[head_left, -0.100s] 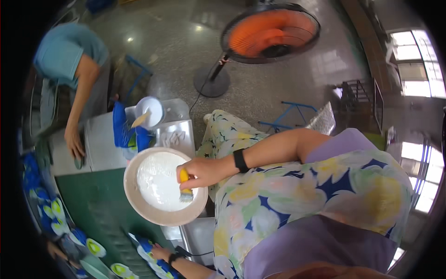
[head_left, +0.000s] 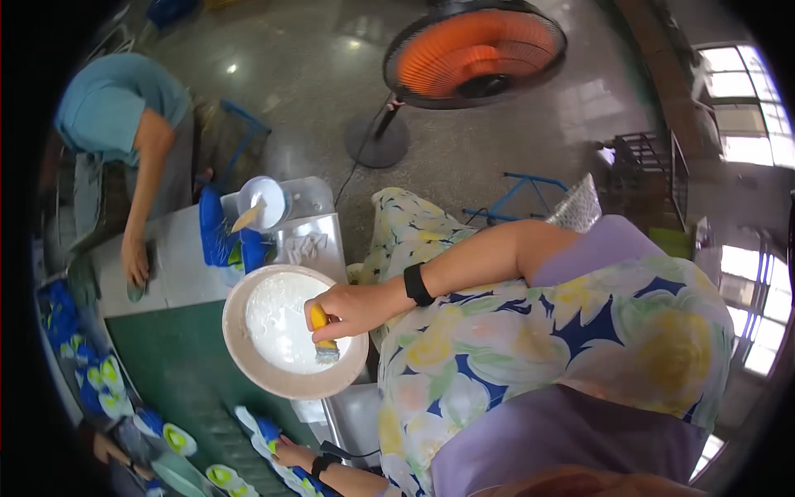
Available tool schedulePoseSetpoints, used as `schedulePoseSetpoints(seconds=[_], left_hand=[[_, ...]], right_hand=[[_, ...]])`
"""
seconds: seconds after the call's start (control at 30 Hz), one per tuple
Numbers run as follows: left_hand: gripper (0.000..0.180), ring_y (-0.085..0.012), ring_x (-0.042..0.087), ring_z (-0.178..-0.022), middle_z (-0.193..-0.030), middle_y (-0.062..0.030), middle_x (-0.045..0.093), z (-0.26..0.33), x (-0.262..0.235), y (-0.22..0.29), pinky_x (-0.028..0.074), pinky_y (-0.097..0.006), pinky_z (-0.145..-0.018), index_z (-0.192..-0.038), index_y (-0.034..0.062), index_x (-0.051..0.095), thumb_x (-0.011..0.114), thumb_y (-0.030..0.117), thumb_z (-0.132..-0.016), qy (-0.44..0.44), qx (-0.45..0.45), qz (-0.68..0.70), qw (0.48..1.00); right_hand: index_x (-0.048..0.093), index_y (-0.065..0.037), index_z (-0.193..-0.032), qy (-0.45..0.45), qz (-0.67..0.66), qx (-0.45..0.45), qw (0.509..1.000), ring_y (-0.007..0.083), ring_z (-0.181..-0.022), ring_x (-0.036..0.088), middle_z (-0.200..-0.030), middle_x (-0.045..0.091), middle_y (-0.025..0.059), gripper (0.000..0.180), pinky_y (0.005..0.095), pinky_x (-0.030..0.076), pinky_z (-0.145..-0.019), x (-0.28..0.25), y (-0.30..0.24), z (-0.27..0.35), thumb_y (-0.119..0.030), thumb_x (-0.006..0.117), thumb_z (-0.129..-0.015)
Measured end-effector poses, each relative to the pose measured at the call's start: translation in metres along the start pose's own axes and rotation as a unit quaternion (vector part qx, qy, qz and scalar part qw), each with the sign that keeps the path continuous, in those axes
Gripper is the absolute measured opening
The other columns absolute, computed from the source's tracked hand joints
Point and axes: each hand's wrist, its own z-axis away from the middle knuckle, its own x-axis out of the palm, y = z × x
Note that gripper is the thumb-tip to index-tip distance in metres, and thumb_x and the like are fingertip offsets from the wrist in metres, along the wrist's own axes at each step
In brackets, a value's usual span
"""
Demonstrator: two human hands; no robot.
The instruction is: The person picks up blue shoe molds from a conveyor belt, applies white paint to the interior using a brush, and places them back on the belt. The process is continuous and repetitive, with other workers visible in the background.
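My right hand (head_left: 352,309) is closed round a brush with a yellow handle (head_left: 318,316). The bristles (head_left: 328,354) point down into white, glue-like liquid (head_left: 277,323), close to the near inner wall of a large pale bowl (head_left: 234,352). Lower in the view, my left hand (head_left: 296,455) has its fingers on a blue, white and yellow-green piece that looks like a shoe upper (head_left: 269,430). It seems to grip the piece's edge; the fingertips are partly hidden. More such pieces lie under and beside that hand.
Beyond the bowl stand a white tub (head_left: 273,214) with a wooden paddle (head_left: 248,217) and a metal tray (head_left: 300,235). Similar shoe pieces (head_left: 176,438) line the green table (head_left: 166,356). A co-worker (head_left: 124,108) reaches over the table; a fan (head_left: 476,58) stands on the floor.
My right hand and the brush have shifted slightly left over the bowl. The whole view has moved a little, and my left hand stays at the shoe upper.
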Motion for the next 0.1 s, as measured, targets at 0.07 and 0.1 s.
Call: schedulePoseSetpoints(seconds=[0.07,0.1], left_hand=[[0.022,-0.0311,0.064,-0.092,-0.100,-0.0230,0.065,0.035,-0.022,0.018,0.046,-0.041,-0.101,-0.100,-0.0051,0.060,0.047,0.012,-0.096,-0.055,0.321,-0.186,0.927],[0.022,-0.0311,0.064,-0.092,-0.100,-0.0230,0.065,0.059,-0.055,0.034,0.046,-0.041,-0.101,-0.100,-0.0051,0.060,0.047,0.012,-0.096,-0.023,0.316,-0.201,0.927]], right_hand=[[0.060,-0.005,-0.090,-0.051,0.019,-0.002,0.999,0.0193,-0.067,0.062,-0.078,0.065,0.0086,0.021,0.0317,0.049,-0.063,0.001,0.009,-0.008,-0.025,0.068,-0.089],[0.061,-0.006,-0.092,-0.075,0.018,-0.001,0.997,0.0185,-0.069,0.063,-0.080,0.066,0.0081,0.020,0.0308,0.049,-0.064,0.003,0.012,-0.012,-0.025,0.068,-0.090]])
